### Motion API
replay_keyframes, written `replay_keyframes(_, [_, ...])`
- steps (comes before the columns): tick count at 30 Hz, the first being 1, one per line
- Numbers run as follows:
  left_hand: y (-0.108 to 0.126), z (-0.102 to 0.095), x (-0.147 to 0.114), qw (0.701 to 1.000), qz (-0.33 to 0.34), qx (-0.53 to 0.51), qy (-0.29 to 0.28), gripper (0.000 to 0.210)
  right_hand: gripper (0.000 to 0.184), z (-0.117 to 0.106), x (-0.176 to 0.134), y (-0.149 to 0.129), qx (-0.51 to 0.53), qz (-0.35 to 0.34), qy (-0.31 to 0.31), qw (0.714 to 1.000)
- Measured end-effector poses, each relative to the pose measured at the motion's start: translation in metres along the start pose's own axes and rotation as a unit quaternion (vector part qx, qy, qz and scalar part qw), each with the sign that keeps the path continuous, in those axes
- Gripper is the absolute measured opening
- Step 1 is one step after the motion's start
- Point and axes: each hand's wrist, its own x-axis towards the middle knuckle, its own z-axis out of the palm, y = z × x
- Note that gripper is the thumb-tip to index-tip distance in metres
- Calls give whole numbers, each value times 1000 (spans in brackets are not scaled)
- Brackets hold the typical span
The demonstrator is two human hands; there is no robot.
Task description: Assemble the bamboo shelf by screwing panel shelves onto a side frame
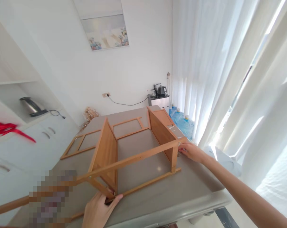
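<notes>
A partly assembled wooden rack [140, 156] lies on its side on the table, two solid panels joined by long rails. My left hand [98, 207] is closed around its lower near corner, the thumb along the bottom rail and the other fingers partly hidden behind the wood. At the right end of the upper rail, my right hand [191, 151] has its fingers drawn together beside the corner joint. Whatever they pinch is too small to make out. Several small metal screws [179, 154] lie on the table just under those fingers.
The table [143, 204] has a grey cover. A ladder-like wooden frame [78, 144] lies at left, a loose panel [162, 116] at far right with small parts [172, 128] nearby. Water jugs [183, 122] and curtains [205, 63] stand right. The near left is pixelated.
</notes>
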Motion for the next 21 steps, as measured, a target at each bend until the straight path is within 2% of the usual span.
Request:
replay_keyframes(3, [9, -10, -1, 1000, 18, 3, 2, 43, 24, 2, -5, 2, 9, 13, 25, 1000])
replay_keyframes(6, [15, -22, -2, 999, 37, -27, -22, 37, 31, 0, -21, 3, 13, 41, 71, 997])
replay_keyframes(9, [14, -31, -3, 995, 58, -62, -48, 33, 43, -1, -41, -7, 74, 115, 140, 981])
replay_keyframes(11, [12, -34, -4, 992, 74, -75, -64, 31, 50, 0, -52, -25, 171, 173, 193, 951])
replay_keyframes(13, [9, -36, -5, 990, 90, -76, -74, 32, 52, 5, -61, -49, 249, 199, 228, 920])
replay_keyframes(17, [-2, -52, -14, 989, 107, -70, -68, 27, 47, 25, -65, -93, 351, 207, 297, 864])
replay_keyframes(21, [-30, -83, -32, 992, 90, -85, -18, 28, 43, 48, -52, -111, 431, 198, 395, 787])
